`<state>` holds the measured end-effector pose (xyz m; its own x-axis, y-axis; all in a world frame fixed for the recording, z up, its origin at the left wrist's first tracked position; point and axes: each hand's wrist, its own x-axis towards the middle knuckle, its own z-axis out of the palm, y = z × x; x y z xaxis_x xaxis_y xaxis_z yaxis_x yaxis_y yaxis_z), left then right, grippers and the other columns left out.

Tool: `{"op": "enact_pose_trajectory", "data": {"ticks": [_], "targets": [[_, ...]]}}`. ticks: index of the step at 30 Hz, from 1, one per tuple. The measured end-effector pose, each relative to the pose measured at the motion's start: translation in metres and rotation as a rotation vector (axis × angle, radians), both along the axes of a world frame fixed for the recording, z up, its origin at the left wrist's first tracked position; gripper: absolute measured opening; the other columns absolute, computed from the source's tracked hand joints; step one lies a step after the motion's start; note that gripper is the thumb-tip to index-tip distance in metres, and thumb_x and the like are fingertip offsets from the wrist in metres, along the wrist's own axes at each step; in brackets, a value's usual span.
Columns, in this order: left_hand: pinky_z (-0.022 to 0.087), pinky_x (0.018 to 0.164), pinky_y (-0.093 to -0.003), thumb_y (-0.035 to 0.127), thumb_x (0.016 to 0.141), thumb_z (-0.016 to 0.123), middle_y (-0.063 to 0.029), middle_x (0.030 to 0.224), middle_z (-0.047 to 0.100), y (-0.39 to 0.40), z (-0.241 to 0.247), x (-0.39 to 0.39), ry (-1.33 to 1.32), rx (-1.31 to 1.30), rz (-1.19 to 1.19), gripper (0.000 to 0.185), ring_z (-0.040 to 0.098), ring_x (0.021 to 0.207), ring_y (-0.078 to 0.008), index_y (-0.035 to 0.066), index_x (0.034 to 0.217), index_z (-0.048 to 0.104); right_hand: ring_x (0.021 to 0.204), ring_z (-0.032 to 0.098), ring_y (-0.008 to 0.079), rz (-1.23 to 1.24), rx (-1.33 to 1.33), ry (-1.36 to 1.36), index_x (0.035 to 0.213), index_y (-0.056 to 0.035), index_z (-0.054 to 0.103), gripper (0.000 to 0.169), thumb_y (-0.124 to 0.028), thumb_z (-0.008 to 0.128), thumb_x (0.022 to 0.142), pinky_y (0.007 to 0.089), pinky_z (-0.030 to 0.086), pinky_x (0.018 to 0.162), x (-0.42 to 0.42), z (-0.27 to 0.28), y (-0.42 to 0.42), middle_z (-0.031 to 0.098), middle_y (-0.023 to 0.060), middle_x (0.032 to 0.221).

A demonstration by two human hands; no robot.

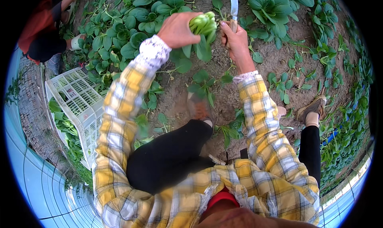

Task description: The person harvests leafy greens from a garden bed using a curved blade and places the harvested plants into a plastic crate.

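My left hand [181, 30] grips a bunch of leafy greens [203, 26], pale stem ends turned up and to the right, dark leaves hanging below. The bunch is slightly blurred. In my right hand [238, 44] is a curved harvesting knife [234, 3]; its wooden handle sits in my fist and the blade points away from me, past the picture's top edge. The two hands are a short way apart, above bare soil [221, 60]. A small leafy plant [203, 83] grows just below them.
On the left a white plastic crate [80, 102] lies tipped, greens [67, 126] showing at its side. Another person [45, 33] is at the upper left. Rooted greens [137, 21] fill the upper left of the bed, with larger plants [272, 12] at upper right. My shoe [311, 108] rests on soil.
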<state>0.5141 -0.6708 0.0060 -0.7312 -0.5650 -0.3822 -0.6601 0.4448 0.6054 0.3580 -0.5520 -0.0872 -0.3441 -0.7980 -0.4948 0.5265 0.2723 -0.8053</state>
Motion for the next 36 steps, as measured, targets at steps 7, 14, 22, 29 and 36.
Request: {"op": "enact_pose_trajectory", "data": {"ticks": [7,14,22,29,36], "targets": [[0.053,0.084,-0.042,0.02,0.06,0.074,-0.0205,0.151,0.025,-0.049,-0.042,0.007,-0.758,-0.341,-0.223,0.045,0.064,0.101,-0.033,0.009,0.104,0.068,0.08,0.063,0.0412,0.518,0.069,0.857,0.106,-0.0025,0.056,0.041,-0.04,0.049,0.089,0.0489,0.048,0.076,0.019,-0.047,-0.046,0.066,0.0211,0.085],[0.054,0.084,-0.0404,0.019,0.06,0.073,-0.0201,0.142,0.042,-0.048,-0.057,0.04,-0.754,-0.365,-0.275,0.034,0.064,0.101,-0.0317,0.005,0.091,0.069,0.088,0.061,0.0457,0.761,0.195,1.004,0.108,-0.0022,0.052,0.036,-0.034,0.046,0.092,0.0534,0.046,0.077,0.037,-0.044,-0.065,0.065,0.0263,0.092],[0.051,0.085,-0.0415,0.019,0.06,0.072,-0.0122,0.123,0.058,-0.052,-0.066,0.048,-0.689,-0.398,-0.252,0.034,0.064,0.098,-0.0306,0.004,0.091,0.069,0.089,0.064,0.0435,0.796,0.195,1.108,0.108,0.0003,0.055,0.032,-0.024,0.044,0.089,0.0515,0.049,0.08,0.042,-0.04,-0.072,0.066,0.0256,0.094],[0.049,0.086,-0.0417,0.019,0.06,0.072,-0.0105,0.116,0.061,-0.032,-0.042,0.065,-0.433,-0.354,-0.157,0.053,0.063,0.097,-0.0311,0.003,0.109,0.065,0.073,0.066,0.0319,0.708,0.216,1.015,0.104,-0.002,0.055,0.026,-0.024,0.053,0.09,0.0434,0.052,0.07,0.035,-0.024,-0.042,0.066,0.0163,0.078],[0.045,0.094,-0.0297,0.007,0.066,0.072,-0.0051,0.116,0.061,0.026,0.006,0.073,0.244,0.55,0.067,0.072,0.056,0.103,-0.0116,-0.001,0.133,0.046,0.047,0.043,0.003,0.18,-0.193,-0.343,0.095,-0.0041,0.059,0.025,-0.012,0.075,0.078,0.0182,0.031,0.04,0.044,0.01,-0.016,0.058,-0.0015,0.069]]}}
